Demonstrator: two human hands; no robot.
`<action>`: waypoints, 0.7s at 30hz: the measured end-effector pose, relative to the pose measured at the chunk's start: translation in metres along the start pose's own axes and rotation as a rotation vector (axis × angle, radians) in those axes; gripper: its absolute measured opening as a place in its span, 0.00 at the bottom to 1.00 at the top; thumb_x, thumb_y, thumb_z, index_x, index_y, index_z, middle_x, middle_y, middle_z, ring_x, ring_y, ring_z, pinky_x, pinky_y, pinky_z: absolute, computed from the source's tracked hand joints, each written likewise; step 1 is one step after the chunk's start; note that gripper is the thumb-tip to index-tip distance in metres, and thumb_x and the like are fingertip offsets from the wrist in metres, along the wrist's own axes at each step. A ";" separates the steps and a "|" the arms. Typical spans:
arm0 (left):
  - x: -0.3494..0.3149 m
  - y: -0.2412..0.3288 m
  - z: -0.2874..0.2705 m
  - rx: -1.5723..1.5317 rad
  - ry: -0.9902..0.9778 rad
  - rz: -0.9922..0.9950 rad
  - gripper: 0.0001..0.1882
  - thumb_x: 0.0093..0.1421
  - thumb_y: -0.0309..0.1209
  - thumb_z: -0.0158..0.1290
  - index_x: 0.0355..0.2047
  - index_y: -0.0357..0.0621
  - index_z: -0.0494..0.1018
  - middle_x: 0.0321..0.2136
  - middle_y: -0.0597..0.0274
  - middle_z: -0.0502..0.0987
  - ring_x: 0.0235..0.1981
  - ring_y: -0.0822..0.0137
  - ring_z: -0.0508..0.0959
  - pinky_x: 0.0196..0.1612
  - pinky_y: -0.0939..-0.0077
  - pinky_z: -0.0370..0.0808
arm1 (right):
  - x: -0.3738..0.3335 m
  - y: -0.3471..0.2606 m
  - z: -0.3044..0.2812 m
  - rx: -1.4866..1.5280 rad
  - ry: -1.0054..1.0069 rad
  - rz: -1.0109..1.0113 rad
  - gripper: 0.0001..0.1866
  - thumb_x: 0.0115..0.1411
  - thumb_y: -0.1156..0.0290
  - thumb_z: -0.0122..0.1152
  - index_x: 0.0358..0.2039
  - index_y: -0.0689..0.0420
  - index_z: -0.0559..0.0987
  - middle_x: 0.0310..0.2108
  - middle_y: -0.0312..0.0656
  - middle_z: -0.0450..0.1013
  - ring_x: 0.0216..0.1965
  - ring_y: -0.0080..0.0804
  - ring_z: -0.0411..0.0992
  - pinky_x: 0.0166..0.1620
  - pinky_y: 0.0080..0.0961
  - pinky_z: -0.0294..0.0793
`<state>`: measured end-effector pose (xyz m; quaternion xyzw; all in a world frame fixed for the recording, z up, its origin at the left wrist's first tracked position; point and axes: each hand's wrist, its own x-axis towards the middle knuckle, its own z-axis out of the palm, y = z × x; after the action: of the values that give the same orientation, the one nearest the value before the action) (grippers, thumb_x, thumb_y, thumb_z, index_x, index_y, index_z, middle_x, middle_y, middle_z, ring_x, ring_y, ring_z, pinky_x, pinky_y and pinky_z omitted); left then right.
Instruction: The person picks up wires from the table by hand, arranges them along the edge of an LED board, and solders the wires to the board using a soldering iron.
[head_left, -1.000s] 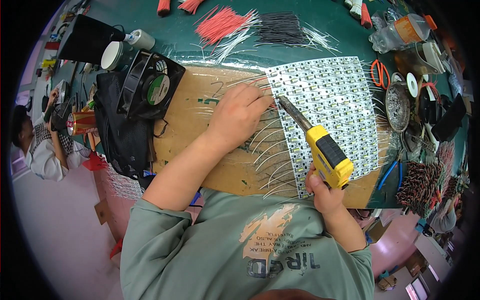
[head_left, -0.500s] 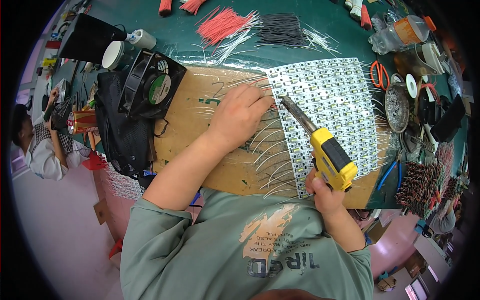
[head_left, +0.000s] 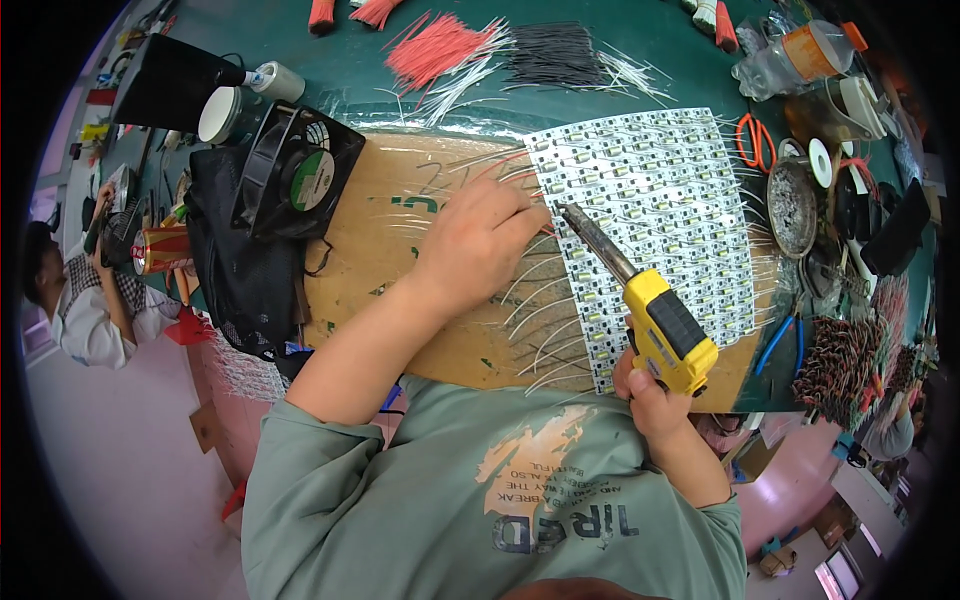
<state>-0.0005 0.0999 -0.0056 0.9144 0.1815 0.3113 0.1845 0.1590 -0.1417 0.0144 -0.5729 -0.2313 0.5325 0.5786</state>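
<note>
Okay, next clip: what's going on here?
The person's right hand grips a yellow-and-black soldering gun, its metal tip at the left edge of a white panel of small circuit boards. The left hand has its fingertips close to that tip; whether they pinch a wire is hard to tell. The panel lies on a flat brown board; beyond it are piles of thin red wires and black wires.
</note>
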 end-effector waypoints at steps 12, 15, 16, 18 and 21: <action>-0.003 0.001 0.004 -0.004 -0.055 -0.005 0.13 0.46 0.19 0.56 0.34 0.43 0.78 0.28 0.62 0.74 0.31 0.60 0.75 0.37 0.68 0.74 | -0.002 0.008 0.003 -0.179 0.021 -0.073 0.29 0.56 0.64 0.60 0.53 0.68 0.65 0.20 0.40 0.66 0.18 0.24 0.63 0.22 0.19 0.63; -0.004 0.000 0.005 0.009 -0.063 0.000 0.13 0.46 0.19 0.56 0.34 0.43 0.78 0.28 0.62 0.74 0.32 0.60 0.75 0.37 0.68 0.74 | -0.001 0.009 0.002 -0.185 0.006 -0.072 0.27 0.57 0.65 0.59 0.52 0.68 0.65 0.21 0.40 0.66 0.18 0.24 0.63 0.22 0.20 0.63; -0.004 0.000 0.005 0.015 -0.067 0.002 0.13 0.46 0.19 0.56 0.34 0.43 0.78 0.29 0.62 0.74 0.32 0.60 0.75 0.37 0.68 0.74 | -0.001 0.009 0.001 -0.195 -0.001 -0.072 0.26 0.57 0.65 0.59 0.51 0.67 0.66 0.21 0.40 0.66 0.18 0.24 0.63 0.22 0.20 0.63; -0.004 0.000 0.005 0.020 -0.070 0.005 0.13 0.46 0.19 0.56 0.34 0.43 0.78 0.29 0.62 0.74 0.32 0.60 0.75 0.37 0.68 0.74 | -0.001 0.008 0.002 -0.188 -0.002 -0.074 0.25 0.57 0.66 0.58 0.51 0.67 0.66 0.22 0.40 0.67 0.18 0.25 0.63 0.22 0.20 0.64; -0.005 0.000 0.006 0.021 -0.068 0.011 0.13 0.46 0.20 0.56 0.34 0.42 0.78 0.29 0.62 0.74 0.32 0.60 0.75 0.37 0.68 0.74 | -0.001 0.010 0.001 -0.201 -0.010 -0.079 0.24 0.57 0.67 0.58 0.50 0.67 0.67 0.23 0.41 0.67 0.19 0.25 0.64 0.23 0.20 0.64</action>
<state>-0.0007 0.0969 -0.0124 0.9273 0.1731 0.2792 0.1793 0.1541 -0.1448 0.0055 -0.6157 -0.3087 0.4862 0.5378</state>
